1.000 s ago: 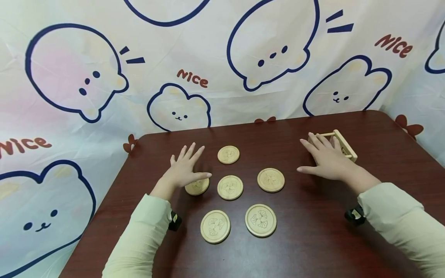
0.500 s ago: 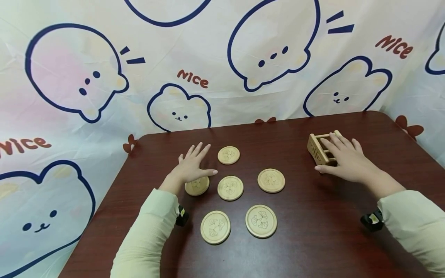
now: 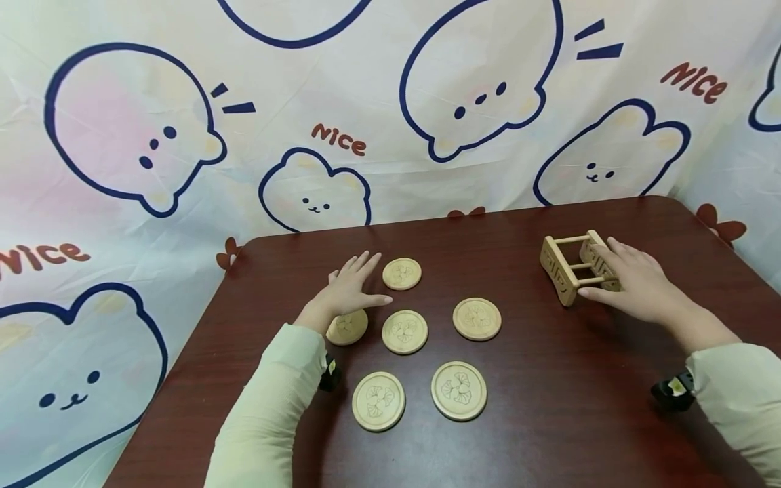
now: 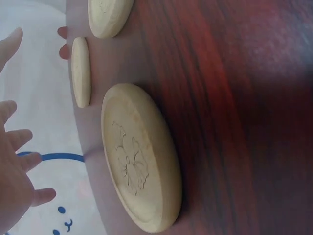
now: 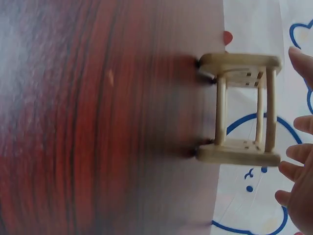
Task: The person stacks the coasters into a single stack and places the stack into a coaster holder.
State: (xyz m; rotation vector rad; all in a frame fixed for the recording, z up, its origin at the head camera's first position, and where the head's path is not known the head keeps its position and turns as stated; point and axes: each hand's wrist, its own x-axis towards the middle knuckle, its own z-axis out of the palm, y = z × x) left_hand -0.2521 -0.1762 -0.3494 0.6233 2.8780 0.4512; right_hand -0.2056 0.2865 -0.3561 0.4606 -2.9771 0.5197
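Note:
A small wooden coaster rack (image 3: 566,276) with carved end panels and thin crossbars stands at the right of the table. My right hand (image 3: 637,281) hovers by its right end, fingers spread and holding nothing; it hides part of that end in the head view. In the right wrist view the fingers (image 5: 293,169) lie apart from the rack (image 5: 239,157). Over a round wooden coaster (image 3: 347,330) my left hand (image 3: 349,290) hovers with extended fingers, covering its upper edge. A leaf pattern marks the large coaster (image 4: 139,161) in the left wrist view.
Several more round coasters lie flat: one at the back (image 3: 402,274), one in the middle (image 3: 405,332), one to the right (image 3: 476,318), two at the front (image 3: 378,401) (image 3: 459,390). A printed cloth (image 3: 415,183) hangs behind the dark red table (image 3: 549,407).
My right hand has moved to the right, uncovering most of the rack. The left hand has drifted slightly right. The rack and coasters have stayed in place.

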